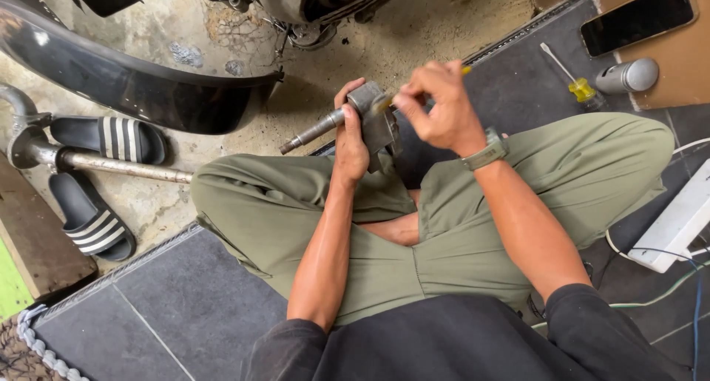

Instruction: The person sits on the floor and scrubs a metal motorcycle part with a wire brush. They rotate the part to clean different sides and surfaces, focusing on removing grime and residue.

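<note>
My left hand (350, 133) grips a grey metal part (373, 118) with a threaded shaft (310, 132) that sticks out to the left, held above my crossed legs. My right hand (436, 103), with a green watch on the wrist, is closed on a thin tool with a yellow end (466, 70). Its blurred tip touches the top of the metal part. I sit cross-legged in olive trousers on dark floor tiles.
A yellow-handled screwdriver (573, 81) and a grey spray can (629, 76) lie at the upper right, near a phone (637, 17) on cardboard. A white power strip (677, 226) sits at the right. Two striped sandals (103, 138), a metal pipe (122, 166) and a black fender (126, 81) lie at the left.
</note>
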